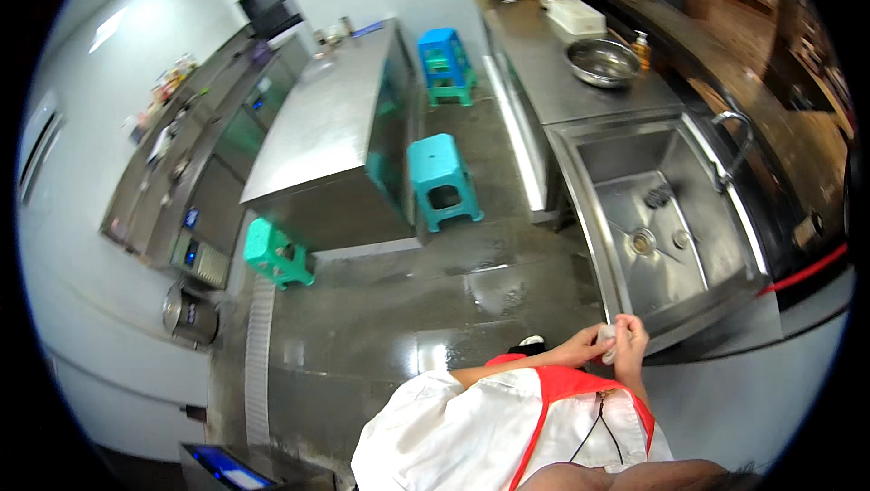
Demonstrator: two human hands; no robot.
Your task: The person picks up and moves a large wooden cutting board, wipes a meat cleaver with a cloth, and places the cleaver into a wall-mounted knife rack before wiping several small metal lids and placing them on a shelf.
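Note:
Both hands meet in front of my body, at the near corner of a stainless steel sink (615, 280). Between them is a small crumpled whitish cloth or wipe (607, 340); its exact kind is hard to tell. My left hand (579, 347) grips it from the left. My right hand (632, 336) closes on its other side, fingers partly hiding it. In the basin lie a dark scouring pad (658, 196) and a round drain strainer (642, 241). A curved tap (737, 130) rises at the right rim.
Beyond the sink, a steel counter (523, 62) carries a metal bowl (603, 62), a white plastic container (576, 17) and a pump bottle (641, 49). Plastic stools (436, 161) stand by a steel worktable (326, 130). The tiled floor (408, 314) looks wet. A drain grate (259, 362) runs left.

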